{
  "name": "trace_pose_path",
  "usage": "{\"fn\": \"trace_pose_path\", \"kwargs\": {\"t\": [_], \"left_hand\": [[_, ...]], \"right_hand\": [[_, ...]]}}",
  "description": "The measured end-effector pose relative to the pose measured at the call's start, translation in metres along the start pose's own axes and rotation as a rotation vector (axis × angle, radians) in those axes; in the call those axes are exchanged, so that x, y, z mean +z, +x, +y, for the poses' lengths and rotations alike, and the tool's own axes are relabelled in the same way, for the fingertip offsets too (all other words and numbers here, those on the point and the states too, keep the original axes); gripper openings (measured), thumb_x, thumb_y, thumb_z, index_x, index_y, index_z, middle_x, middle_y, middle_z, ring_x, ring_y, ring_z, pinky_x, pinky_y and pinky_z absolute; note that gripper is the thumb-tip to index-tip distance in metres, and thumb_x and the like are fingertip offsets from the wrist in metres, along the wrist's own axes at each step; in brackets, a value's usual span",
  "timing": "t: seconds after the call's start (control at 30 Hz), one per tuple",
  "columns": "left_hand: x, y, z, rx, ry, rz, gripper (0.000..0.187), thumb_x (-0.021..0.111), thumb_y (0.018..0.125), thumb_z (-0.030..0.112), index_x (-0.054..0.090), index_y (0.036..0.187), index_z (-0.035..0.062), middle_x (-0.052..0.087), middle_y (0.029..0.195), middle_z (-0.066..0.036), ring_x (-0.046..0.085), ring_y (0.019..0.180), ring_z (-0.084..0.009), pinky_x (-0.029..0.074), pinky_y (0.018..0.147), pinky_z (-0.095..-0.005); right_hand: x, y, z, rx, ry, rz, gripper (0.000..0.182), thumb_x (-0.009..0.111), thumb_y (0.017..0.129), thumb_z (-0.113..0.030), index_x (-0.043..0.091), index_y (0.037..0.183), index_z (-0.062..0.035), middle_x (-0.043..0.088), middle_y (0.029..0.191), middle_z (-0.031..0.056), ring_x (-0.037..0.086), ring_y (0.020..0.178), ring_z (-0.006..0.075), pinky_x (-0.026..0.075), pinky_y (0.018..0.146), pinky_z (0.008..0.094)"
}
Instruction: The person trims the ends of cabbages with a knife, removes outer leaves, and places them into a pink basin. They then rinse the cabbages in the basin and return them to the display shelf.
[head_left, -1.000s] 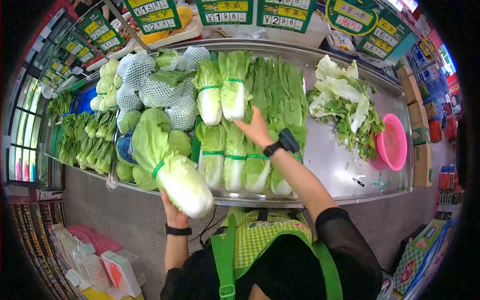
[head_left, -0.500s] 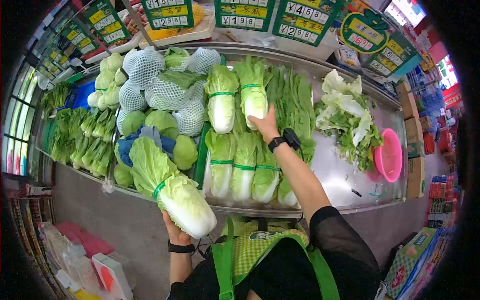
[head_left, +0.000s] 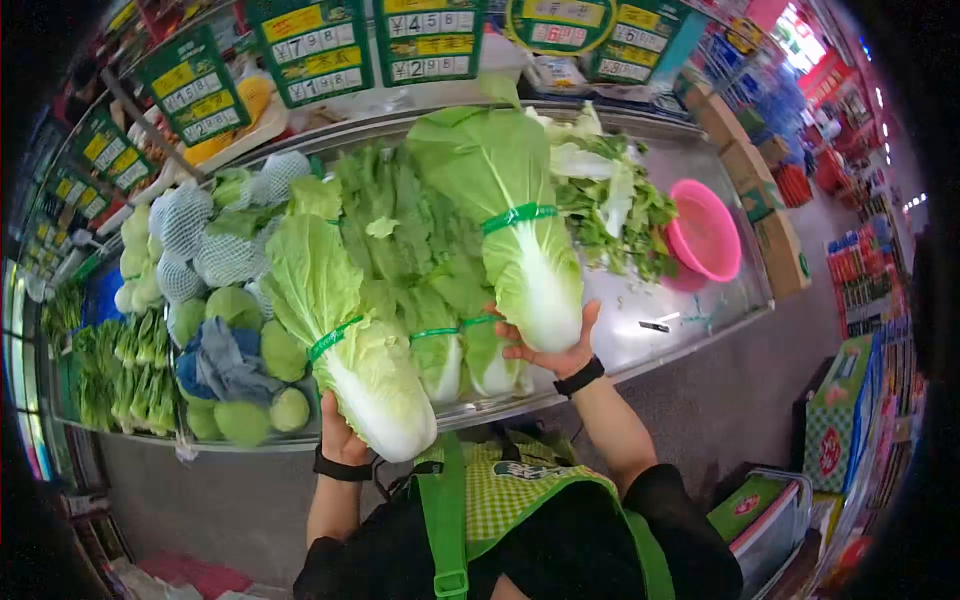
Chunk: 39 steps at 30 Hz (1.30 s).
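My left hand (head_left: 342,432) is wrapped round the base of a napa cabbage (head_left: 375,385), which leans with its leaves up and to the left. A second napa cabbage (head_left: 540,275) rests in my right hand (head_left: 562,358), its white base down in the palm and the fingers curled round its underside. Each has a green band round its leaves. Behind and between them, more banded napa cabbages (head_left: 437,358) lie in the metal display tray, partly hidden by the held ones. Long green leaves (head_left: 378,215) line the tray behind.
Loose trimmed leaves (head_left: 618,205) and a pink basin (head_left: 705,232) occupy the tray's right side. To the left are round cabbages (head_left: 285,350), a blue-grey cloth (head_left: 230,358) and net-wrapped vegetables (head_left: 183,220). Price signs (head_left: 308,50) hang above. Cardboard boxes (head_left: 780,250) stand beyond the right edge.
My right hand has lifted a napa cabbage from the back row and brought it nearer my body. The left hand keeps its cabbage. The view has swung right.
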<state>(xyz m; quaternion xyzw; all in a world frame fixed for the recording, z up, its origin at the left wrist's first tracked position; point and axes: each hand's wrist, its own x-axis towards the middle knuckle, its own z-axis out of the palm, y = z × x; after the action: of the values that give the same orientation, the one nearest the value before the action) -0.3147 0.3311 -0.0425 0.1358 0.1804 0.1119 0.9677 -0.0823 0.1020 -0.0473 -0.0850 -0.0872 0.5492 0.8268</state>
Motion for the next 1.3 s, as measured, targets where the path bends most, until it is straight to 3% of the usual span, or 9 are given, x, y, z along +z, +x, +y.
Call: {"fn": "trace_pose_path", "kwargs": {"t": [0.13, 0.2, 0.47, 0.63, 0.77, 0.97, 1.07, 1.13, 1.3], "left_hand": [[0.030, 0.017, -0.057, -0.135, 0.034, -0.031, 0.078, 0.071, 0.070, 0.037, 0.035, 0.132, 0.0079, 0.045, 0.129, -0.012, 0.045, 0.116, -0.0299, 0.038, 0.097, -0.0460], [0.039, 0.025, -0.091, -0.171, 0.072, -0.062, 0.077, 0.071, 0.071, 0.038, 0.035, 0.132, 0.0084, 0.045, 0.129, -0.013, 0.045, 0.116, -0.0298, 0.038, 0.098, -0.0453], [0.096, 0.040, -0.242, -0.253, 0.177, -0.081, 0.076, 0.067, 0.073, 0.041, 0.034, 0.132, 0.0060, 0.044, 0.129, -0.014, 0.044, 0.116, -0.0307, 0.036, 0.099, -0.0462], [0.123, 0.047, -0.299, -0.284, 0.151, -0.051, 0.072, 0.066, 0.075, 0.039, 0.035, 0.131, 0.0061, 0.045, 0.128, -0.015, 0.046, 0.115, -0.0316, 0.036, 0.098, -0.0476], [0.142, 0.069, -0.324, -0.211, 0.194, -0.081, 0.072, 0.063, 0.076, 0.043, 0.035, 0.131, 0.0064, 0.045, 0.129, -0.014, 0.046, 0.115, -0.0311, 0.037, 0.098, -0.0470], [0.158, 0.116, -0.366, -0.068, 0.162, 0.060, 0.067, 0.055, 0.080, 0.048, 0.037, 0.130, 0.0069, 0.047, 0.126, -0.013, 0.048, 0.111, -0.0301, 0.041, 0.094, -0.0435], [0.174, 0.138, -0.398, -0.033, 0.211, 0.158, 0.068, 0.057, 0.078, 0.049, 0.039, 0.129, 0.0070, 0.049, 0.124, -0.012, 0.049, 0.110, -0.0290, 0.042, 0.093, -0.0426], [0.179, 0.164, -0.412, -0.034, 0.210, 0.005, 0.070, 0.060, 0.076, 0.049, 0.039, 0.128, 0.0073, 0.050, 0.122, -0.012, 0.050, 0.110, -0.0280, 0.043, 0.092, -0.0419], [0.195, 0.195, -0.437, -0.066, 0.183, 0.063, 0.074, 0.066, 0.072, 0.048, 0.039, 0.129, 0.0077, 0.049, 0.124, -0.011, 0.051, 0.109, -0.0285, 0.043, 0.092, -0.0423]], "right_hand": [[-0.032, -0.088, -0.021, -0.140, -0.023, 0.052, 0.078, 0.065, 0.069, -0.046, 0.036, 0.131, -0.0072, 0.044, 0.127, 0.0177, 0.048, 0.110, 0.0366, 0.047, 0.078, 0.0515], [-0.032, -0.130, -0.036, -0.175, -0.188, 0.337, 0.076, 0.069, 0.069, -0.040, 0.037, 0.129, -0.0060, 0.048, 0.123, 0.0165, 0.052, 0.105, 0.0353, 0.049, 0.076, 0.0506], [-0.026, -0.293, -0.124, -0.262, -0.282, 0.397, 0.069, 0.068, 0.072, -0.028, 0.036, 0.129, -0.0054, 0.050, 0.121, 0.0137, 0.053, 0.104, 0.0299, 0.050, 0.076, 0.0511], [-0.042, -0.346, -0.188, -0.243, -0.527, 0.550, 0.066, 0.068, 0.071, -0.022, 0.038, 0.124, 0.0041, 0.055, 0.112, 0.0093, 0.055, 0.099, 0.0180, 0.045, 0.085, 0.0279], [-0.050, -0.351, -0.252, -0.348, -0.800, 0.662, 0.055, 0.065, 0.071, -0.009, 0.043, 0.121, 0.0017, 0.056, 0.108, 0.0082, 0.055, 0.096, 0.0167, 0.044, 0.083, 0.0292], [-0.121, -0.332, -0.386, -0.575, -1.949, 1.022, 0.080, 0.075, 0.061, -0.026, 0.036, 0.126, -0.0004, 0.051, 0.113, 0.0167, 0.053, 0.101, 0.0289, 0.043, 0.085, 0.0370], [-0.130, -0.319, -0.433, -0.408, -2.092, 1.299, 0.085, 0.076, 0.057, -0.029, 0.033, 0.125, -0.0003, 0.047, 0.114, 0.0230, 0.050, 0.103, 0.0362, 0.043, 0.083, 0.0427], [-0.157, -0.316, -0.470, -0.539, -2.247, 1.197, 0.079, 0.076, 0.057, -0.029, 0.036, 0.118, 0.0009, 0.051, 0.108, 0.0244, 0.052, 0.099, 0.0384, 0.045, 0.078, 0.0445], [-0.204, -0.306, -0.512, -0.110, -2.072, 1.333, 0.075, 0.079, 0.055, -0.032, 0.040, 0.109, 0.0026, 0.056, 0.099, 0.0222, 0.057, 0.091, 0.0372, 0.047, 0.074, 0.0431]]}}
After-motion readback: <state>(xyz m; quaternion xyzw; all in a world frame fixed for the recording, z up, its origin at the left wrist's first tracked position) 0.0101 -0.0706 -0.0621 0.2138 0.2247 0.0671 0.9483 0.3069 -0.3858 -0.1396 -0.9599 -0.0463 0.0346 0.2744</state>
